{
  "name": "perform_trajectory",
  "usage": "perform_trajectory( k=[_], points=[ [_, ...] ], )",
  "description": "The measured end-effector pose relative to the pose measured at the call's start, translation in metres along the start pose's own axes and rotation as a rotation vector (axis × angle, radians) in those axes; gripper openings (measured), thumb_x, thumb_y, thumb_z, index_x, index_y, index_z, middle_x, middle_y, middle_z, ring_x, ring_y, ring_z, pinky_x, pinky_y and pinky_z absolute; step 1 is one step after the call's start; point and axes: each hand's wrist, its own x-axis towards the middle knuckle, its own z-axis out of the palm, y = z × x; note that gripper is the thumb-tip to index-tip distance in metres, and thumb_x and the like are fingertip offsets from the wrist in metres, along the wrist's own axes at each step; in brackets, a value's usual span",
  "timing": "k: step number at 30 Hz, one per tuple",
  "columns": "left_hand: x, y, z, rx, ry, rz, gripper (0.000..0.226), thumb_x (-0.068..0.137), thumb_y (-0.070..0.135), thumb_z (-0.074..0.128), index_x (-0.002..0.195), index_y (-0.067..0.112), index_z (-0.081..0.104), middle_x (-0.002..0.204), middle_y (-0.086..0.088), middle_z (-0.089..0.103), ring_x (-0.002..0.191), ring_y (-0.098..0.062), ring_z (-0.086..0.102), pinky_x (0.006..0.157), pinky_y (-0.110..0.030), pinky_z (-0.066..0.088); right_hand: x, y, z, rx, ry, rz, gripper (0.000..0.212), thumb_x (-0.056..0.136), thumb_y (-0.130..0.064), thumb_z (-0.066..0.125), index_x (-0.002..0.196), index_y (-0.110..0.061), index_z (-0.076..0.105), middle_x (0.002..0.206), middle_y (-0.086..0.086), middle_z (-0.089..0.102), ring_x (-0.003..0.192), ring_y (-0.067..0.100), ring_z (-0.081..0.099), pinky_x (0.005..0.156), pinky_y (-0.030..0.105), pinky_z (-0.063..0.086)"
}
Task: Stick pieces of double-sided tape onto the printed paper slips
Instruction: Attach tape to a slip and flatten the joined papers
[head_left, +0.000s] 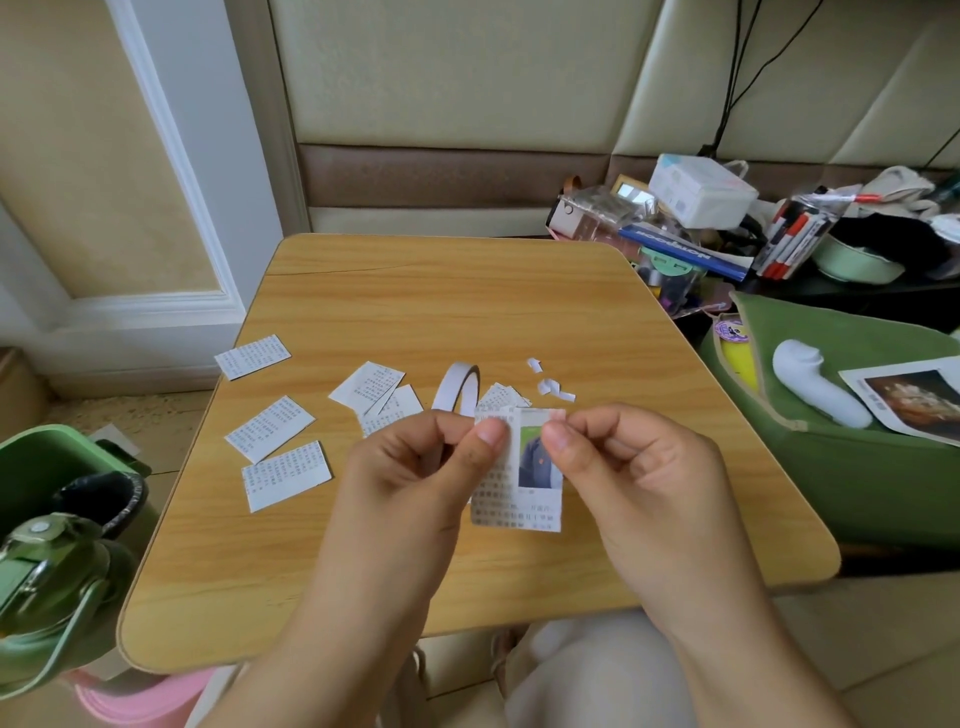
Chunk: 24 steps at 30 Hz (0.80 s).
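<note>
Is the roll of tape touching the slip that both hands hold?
Cannot tell. In the head view the left hand covers the place where the tape roll meets the held slip; the right hand pinches its top.

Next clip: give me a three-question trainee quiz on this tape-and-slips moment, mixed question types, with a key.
1. True or false: the white roll of double-sided tape lies flat on the wooden table.
2. What do the left hand and right hand pinch together?
A. a red pen
B. the printed paper slip with a small photo
C. the roll
3. On which side of the table do three separate printed slips lie?

Key:
1. False; it stands on edge.
2. B, at its top edge.
3. The person's left.
</note>
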Motion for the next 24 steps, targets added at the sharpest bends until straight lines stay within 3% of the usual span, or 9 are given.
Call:
perform_trajectory(
  k=[6, 8, 11, 14, 16, 19, 21, 24],
  points=[
    [-0.002, 0.005, 0.003, 0.032, 0.027, 0.026, 0.022, 0.072, 0.03, 0.068, 0.058, 0.013, 0.066, 0.055, 0.002, 0.056, 0.056, -0.008, 0.044, 0.055, -0.013, 0.037, 0.0, 0.001, 0.004, -0.021, 0.037, -0.015, 0.013, 0.078, -0.032, 0.066, 0.072, -0.021, 0.065, 0.061, -0.005, 0.066, 0.056, 0.004, 0.055, 0.057, 0.014, 0.042],
    [-0.002, 0.005, 0.003, 0.066, 0.014, 0.032, 0.026, 0.073, 0.027, 0.075, 0.056, 0.012, 0.062, 0.054, 0.002, 0.054, 0.055, -0.007, 0.044, 0.053, -0.012, 0.036, 0.001, 0.001, 0.004, -0.012, 0.053, 0.004, 0.017, 0.076, -0.03, 0.072, 0.07, -0.017, 0.064, 0.06, -0.002, 0.066, 0.055, 0.004, 0.055, 0.056, 0.015, 0.042],
    [0.001, 0.005, -0.005, 0.206, -0.021, 0.027, 0.028, 0.07, 0.035, 0.069, 0.059, 0.011, 0.058, 0.055, -0.009, 0.038, 0.052, -0.008, 0.033, 0.047, -0.014, 0.027, 0.005, -0.001, -0.001, -0.033, 0.005, 0.029, 0.017, 0.077, -0.018, 0.078, 0.067, -0.018, 0.065, 0.061, 0.001, 0.068, 0.056, 0.006, 0.058, 0.057, 0.017, 0.046],
    [0.007, 0.003, -0.011, 0.261, -0.153, 0.017, 0.036, 0.065, 0.051, 0.069, 0.073, 0.016, 0.07, 0.068, -0.028, 0.047, 0.064, -0.022, 0.038, 0.062, -0.028, 0.029, 0.009, -0.005, -0.005, -0.065, -0.069, 0.04, 0.016, 0.073, -0.014, 0.078, 0.065, -0.02, 0.066, 0.062, -0.003, 0.069, 0.058, 0.004, 0.063, 0.058, 0.016, 0.048],
    [0.008, 0.001, -0.01, 0.225, -0.176, 0.028, 0.037, 0.069, 0.05, 0.07, 0.075, 0.014, 0.072, 0.072, -0.031, 0.052, 0.067, -0.026, 0.044, 0.068, -0.035, 0.032, 0.01, -0.007, -0.005, -0.037, -0.061, 0.045, 0.015, 0.07, -0.022, 0.079, 0.066, -0.018, 0.065, 0.067, -0.002, 0.071, 0.062, 0.007, 0.066, 0.061, 0.016, 0.05],
    [0.009, -0.002, -0.006, 0.056, -0.108, 0.008, 0.02, 0.077, 0.033, 0.074, 0.07, 0.014, 0.072, 0.069, -0.018, 0.062, 0.071, -0.018, 0.054, 0.073, -0.025, 0.04, 0.007, -0.004, -0.005, 0.023, -0.075, 0.101, 0.019, 0.063, -0.033, 0.079, 0.07, -0.02, 0.066, 0.069, 0.002, 0.072, 0.064, 0.01, 0.064, 0.061, 0.018, 0.049],
    [0.007, -0.004, -0.007, -0.049, -0.063, -0.037, 0.019, 0.074, 0.034, 0.075, 0.065, 0.017, 0.07, 0.073, -0.012, 0.055, 0.073, -0.019, 0.047, 0.076, -0.029, 0.035, 0.002, 0.002, -0.005, 0.03, -0.091, 0.131, 0.021, 0.067, -0.029, 0.084, 0.072, -0.019, 0.066, 0.067, 0.003, 0.07, 0.061, 0.009, 0.058, 0.058, 0.018, 0.045],
    [0.003, -0.006, -0.008, -0.136, -0.006, -0.098, 0.017, 0.071, 0.03, 0.071, 0.06, 0.017, 0.066, 0.065, -0.008, 0.043, 0.064, -0.014, 0.036, 0.07, -0.03, 0.029, -0.003, 0.009, -0.004, 0.08, -0.051, 0.152, 0.009, 0.066, -0.026, 0.074, 0.071, -0.021, 0.068, 0.065, 0.003, 0.069, 0.059, 0.006, 0.057, 0.058, 0.016, 0.044]
  ],
)
